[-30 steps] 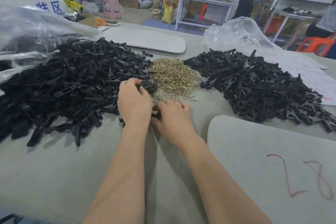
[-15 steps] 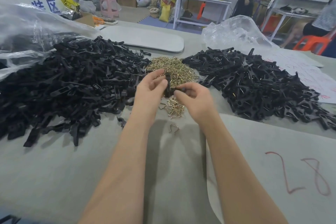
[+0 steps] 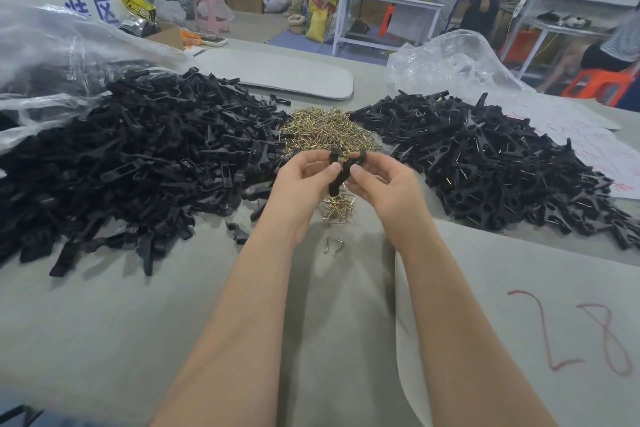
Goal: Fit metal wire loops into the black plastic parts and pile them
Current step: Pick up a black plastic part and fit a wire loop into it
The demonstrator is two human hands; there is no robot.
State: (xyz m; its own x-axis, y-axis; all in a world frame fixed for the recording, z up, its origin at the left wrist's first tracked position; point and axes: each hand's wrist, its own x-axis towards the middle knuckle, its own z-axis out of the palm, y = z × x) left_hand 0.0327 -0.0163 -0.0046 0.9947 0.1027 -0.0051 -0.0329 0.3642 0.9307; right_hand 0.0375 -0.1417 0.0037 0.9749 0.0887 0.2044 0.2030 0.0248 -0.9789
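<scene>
My left hand (image 3: 304,177) and my right hand (image 3: 384,184) both pinch a black plastic part (image 3: 341,172) held above the table, in front of the heap of brass wire loops (image 3: 327,130). A small clump of loops (image 3: 339,208) lies under my hands, and a single loop (image 3: 334,243) lies nearer to me. A large pile of black parts without wire (image 3: 131,163) spreads on the left. On the right is a pile of black parts with wire showing (image 3: 491,163). Whether a loop is in the held part is hidden by my fingers.
A clear plastic bag (image 3: 52,55) lies at the far left and another (image 3: 446,59) behind the right pile. A grey board marked in red (image 3: 536,305) lies at the near right, another board (image 3: 277,73) at the back. Papers (image 3: 585,135) sit far right. People stand beyond the table.
My hands rose from the table near the loops and now hold a black part up between them. A small clump of loops and a single loop lie where my hands were.
</scene>
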